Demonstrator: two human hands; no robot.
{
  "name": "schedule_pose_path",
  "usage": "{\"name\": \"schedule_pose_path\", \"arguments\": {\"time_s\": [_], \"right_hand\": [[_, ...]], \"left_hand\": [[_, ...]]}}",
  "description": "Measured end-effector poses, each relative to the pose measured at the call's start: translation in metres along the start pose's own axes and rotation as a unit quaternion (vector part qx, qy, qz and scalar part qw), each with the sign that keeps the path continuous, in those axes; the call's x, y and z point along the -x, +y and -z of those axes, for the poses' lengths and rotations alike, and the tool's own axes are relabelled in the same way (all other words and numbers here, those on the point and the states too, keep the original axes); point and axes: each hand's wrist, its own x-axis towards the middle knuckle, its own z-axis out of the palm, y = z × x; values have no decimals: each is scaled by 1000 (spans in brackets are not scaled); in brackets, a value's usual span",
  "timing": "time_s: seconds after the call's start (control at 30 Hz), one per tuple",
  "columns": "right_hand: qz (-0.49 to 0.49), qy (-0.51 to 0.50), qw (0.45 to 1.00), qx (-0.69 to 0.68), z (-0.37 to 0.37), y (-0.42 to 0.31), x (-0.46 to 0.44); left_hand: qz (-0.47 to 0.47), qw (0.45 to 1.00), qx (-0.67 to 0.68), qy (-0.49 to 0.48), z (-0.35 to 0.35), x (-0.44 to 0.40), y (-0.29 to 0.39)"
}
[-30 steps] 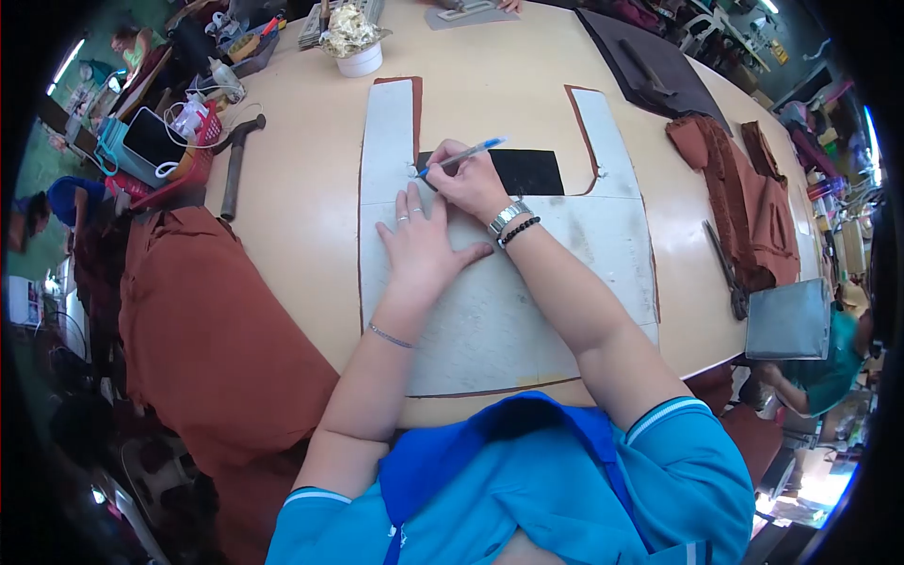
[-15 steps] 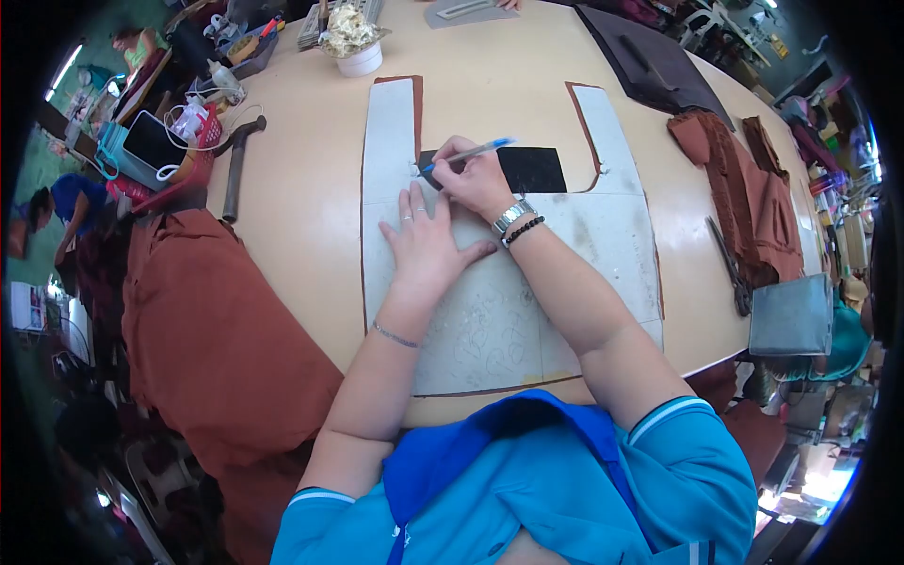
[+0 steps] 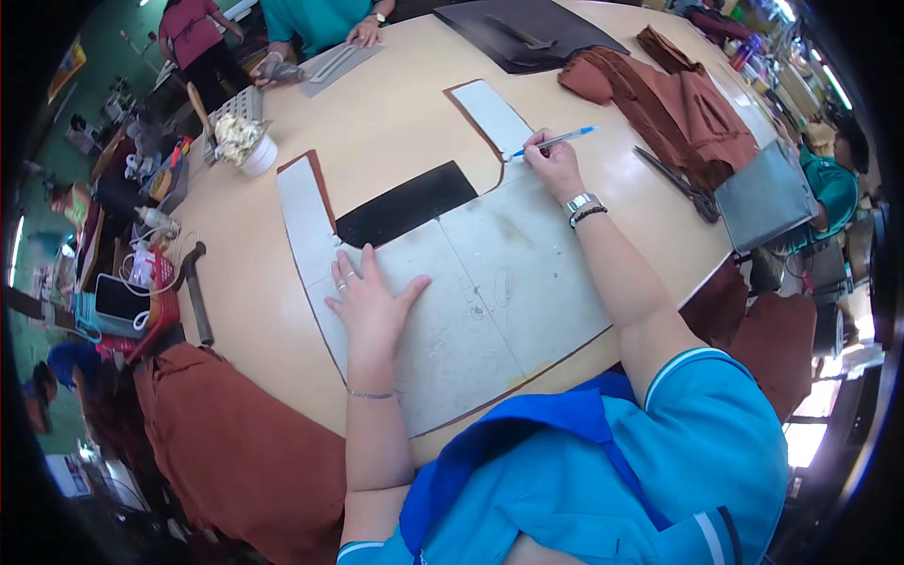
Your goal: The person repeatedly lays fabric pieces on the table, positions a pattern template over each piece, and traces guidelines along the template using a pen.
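Observation:
A large whitish U-shaped pattern template (image 3: 452,301) lies flat on the table, with reddish-brown leather (image 3: 321,188) showing along its edges. My left hand (image 3: 370,299) rests on the template with its fingers spread, pressing near the lower left corner of the cutout. In my right hand (image 3: 556,169) is a blue ballpoint pen (image 3: 571,137), its tip at the inner corner where the right arm of the template begins. A black rectangular piece (image 3: 410,205) lies within the cutout, along its lower edge.
A hammer (image 3: 195,292) and red basket (image 3: 164,315) are at left, near brown leather (image 3: 235,443). A white pot (image 3: 260,158) stands farther back. Scissors (image 3: 678,184) and leather pieces (image 3: 673,113) lie right. Across the table, a co-worker's hand (image 3: 365,32) rests on a grey sheet.
My right hand has moved with the pen from the cutout's left corner to its right corner. My left hand stays spread on the template. The camera view has turned.

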Motion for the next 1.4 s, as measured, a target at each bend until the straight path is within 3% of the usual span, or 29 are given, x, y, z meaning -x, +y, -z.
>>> {"name": "schedule_pose_path", "arguments": {"time_s": [0.17, 0.77, 0.87, 0.9, 1.0, 1.03, 1.2, 1.3, 1.4], "right_hand": [[48, -36, 997, 40, -1, -5, 6], [35, -49, 997, 56, 0, -5, 3], [-36, -4, 992, -123, -7, -6, -8], [-23, -9, 992, -122, -15, -16, -6], [53, -50, 989, -132, -69, -40, 6], [4, -88, 987, -136, -89, -58, 18], [88, -261, 959, -60, -186, -81, 52], [43, -314, 945, -82, -215, -100, 64], [98, -304, 948, -2, -216, -105, 64]], "left_hand": [[1, 1000, -9, -6, 1, -1, 1], [-14, 1000, -13, 3, 1, 1, -1], [-12, 1000, -12, 6, 1, 0, 0], [-11, 1000, -11, 8, 0, 0, -1], [-3, 1000, -6, 21, -7, -1, -7], [-3, 1000, -14, 23, -8, -1, -7], [-4, 1000, -26, 10, -5, -4, -7], [0, 1000, -5, 0, -1, -4, -5], [-5, 1000, -2, 5, -2, -4, -6]]}}
